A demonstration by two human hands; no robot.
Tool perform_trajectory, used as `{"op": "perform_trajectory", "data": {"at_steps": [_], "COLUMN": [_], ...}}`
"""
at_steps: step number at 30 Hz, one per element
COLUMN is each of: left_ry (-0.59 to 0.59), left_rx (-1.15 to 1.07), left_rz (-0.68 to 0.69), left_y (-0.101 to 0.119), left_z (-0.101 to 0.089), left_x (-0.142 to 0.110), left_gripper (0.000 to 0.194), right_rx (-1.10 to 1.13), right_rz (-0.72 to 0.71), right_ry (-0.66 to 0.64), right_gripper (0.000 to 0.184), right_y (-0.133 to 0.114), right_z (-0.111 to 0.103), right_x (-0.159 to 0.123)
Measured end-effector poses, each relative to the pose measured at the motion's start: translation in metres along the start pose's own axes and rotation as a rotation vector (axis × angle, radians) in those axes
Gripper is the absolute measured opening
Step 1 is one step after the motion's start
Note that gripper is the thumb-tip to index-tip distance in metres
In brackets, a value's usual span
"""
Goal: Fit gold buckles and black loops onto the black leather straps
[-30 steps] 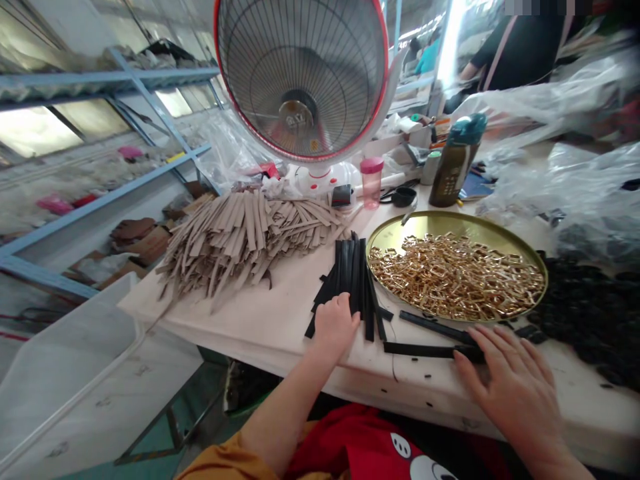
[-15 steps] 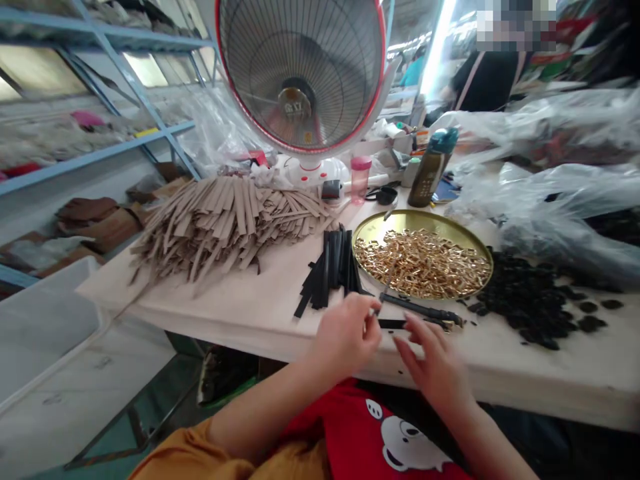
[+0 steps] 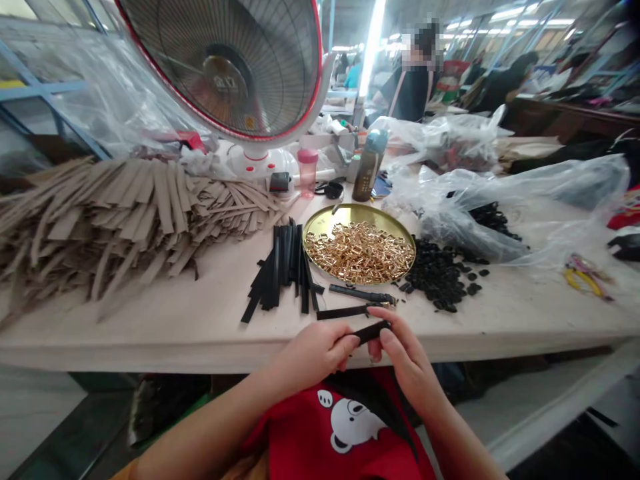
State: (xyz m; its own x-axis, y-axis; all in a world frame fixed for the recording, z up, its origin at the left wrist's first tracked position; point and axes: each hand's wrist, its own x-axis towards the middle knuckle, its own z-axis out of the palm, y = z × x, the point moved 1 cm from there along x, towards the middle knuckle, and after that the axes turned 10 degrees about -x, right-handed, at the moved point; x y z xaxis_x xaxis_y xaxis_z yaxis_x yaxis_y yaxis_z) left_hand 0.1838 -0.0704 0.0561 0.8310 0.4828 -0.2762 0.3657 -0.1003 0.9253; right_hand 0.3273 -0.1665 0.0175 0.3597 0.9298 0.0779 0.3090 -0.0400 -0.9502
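A short black strap (image 3: pixel 371 331) is stretched between my two hands at the table's front edge. My left hand (image 3: pixel 320 351) is closed, its thumb and fingers pinching the strap's left end. At the other end, the fingertips of my right hand (image 3: pixel 404 347) press on the strap. Just beyond them, another black strap (image 3: pixel 343 313) lies flat, with a dark rod-like piece (image 3: pixel 361 293) behind it. A round gold tray (image 3: pixel 320 217) holds a heap of small gold metal buckles (image 3: pixel 360 253). Left of the tray lies a stack of black straps (image 3: pixel 280 267).
A big pile of grey-beige strips (image 3: pixel 110 213) covers the left of the table. A round fan heater (image 3: pixel 225 73), a pink cup (image 3: pixel 307 173) and a dark bottle (image 3: pixel 369 167) stand behind. Small black pieces (image 3: pixel 443 273), plastic bags (image 3: pixel 470 200) and yellow-handled pliers (image 3: pixel 585 280) lie rightward.
My view has swung to the right. My hands, apart before, have come together on the black strap, which now shows clearly between them.
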Motion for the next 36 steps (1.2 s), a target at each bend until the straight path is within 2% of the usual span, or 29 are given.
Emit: {"op": "perform_trajectory", "data": {"at_steps": [2, 5, 7, 9, 12, 14, 17, 20, 23, 26, 28, 31, 34, 36], "left_ry": [-0.003, 0.011, 0.024, 0.024, -0.010, -0.030, -0.038, -0.036, -0.049, -0.057, -0.048, -0.037, -0.002, 0.036], "left_rx": [-0.220, -0.577, -0.781, -0.916, -1.042, -1.110, -1.171, -1.182, -1.182, -1.122, -0.996, -0.712, -0.422, -0.254], "left_rz": [-0.107, -0.228, -0.292, -0.344, -0.395, -0.407, -0.402, -0.399, -0.399, -0.377, -0.320, -0.191, -0.067, -0.008], "left_y": [-0.009, -0.014, -0.014, -0.013, -0.017, -0.021, -0.028, -0.030, -0.026, -0.020, -0.019, -0.019, -0.022, -0.023], "left_z": [0.003, 0.008, 0.011, 0.013, 0.013, 0.012, 0.010, 0.009, 0.010, 0.011, 0.012, 0.013, 0.013, 0.011], "left_x": [0.009, 0.024, 0.032, 0.040, 0.049, 0.052, 0.053, 0.053, 0.051, 0.047, 0.044, 0.039, 0.034, 0.030], "left_gripper": [0.020, 0.009, 0.011, 0.013, 0.018, 0.021, 0.024, 0.025, 0.025, 0.024, 0.022, 0.021, 0.022, 0.024], "right_rx": [-0.221, -0.741, -1.028, -1.213, -1.362, -1.374, -1.236, -0.805, -0.217, 0.214, 0.438, 0.645, 0.726, 0.716], "right_rz": [-0.007, 0.007, -0.024, -0.042, -0.099, -0.144, -0.141, 0.032, 0.219, 0.300, 0.352, 0.456, 0.538, 0.533], "right_ry": [0.118, 0.381, 0.377, 0.296, 0.180, 0.169, 0.246, 0.299, 0.284, 0.192, 0.122, 0.093, 0.111, 0.122], "right_gripper": [0.036, 0.037, 0.036, 0.035, 0.034, 0.033, 0.033, 0.030, 0.027, 0.031, 0.033, 0.036, 0.038, 0.038], "right_y": [0.022, 0.058, 0.077, 0.092, 0.102, 0.103, 0.096, 0.082, 0.067, 0.056, 0.051, 0.045, 0.037, 0.032], "right_z": [-0.028, -0.078, -0.103, -0.116, -0.119, -0.118, -0.119, -0.110, -0.083, -0.045, -0.023, 0.000, 0.011, 0.014], "right_x": [0.016, 0.048, 0.069, 0.085, 0.096, 0.096, 0.091, 0.084, 0.074, 0.063, 0.056, 0.047, 0.041, 0.036]}}
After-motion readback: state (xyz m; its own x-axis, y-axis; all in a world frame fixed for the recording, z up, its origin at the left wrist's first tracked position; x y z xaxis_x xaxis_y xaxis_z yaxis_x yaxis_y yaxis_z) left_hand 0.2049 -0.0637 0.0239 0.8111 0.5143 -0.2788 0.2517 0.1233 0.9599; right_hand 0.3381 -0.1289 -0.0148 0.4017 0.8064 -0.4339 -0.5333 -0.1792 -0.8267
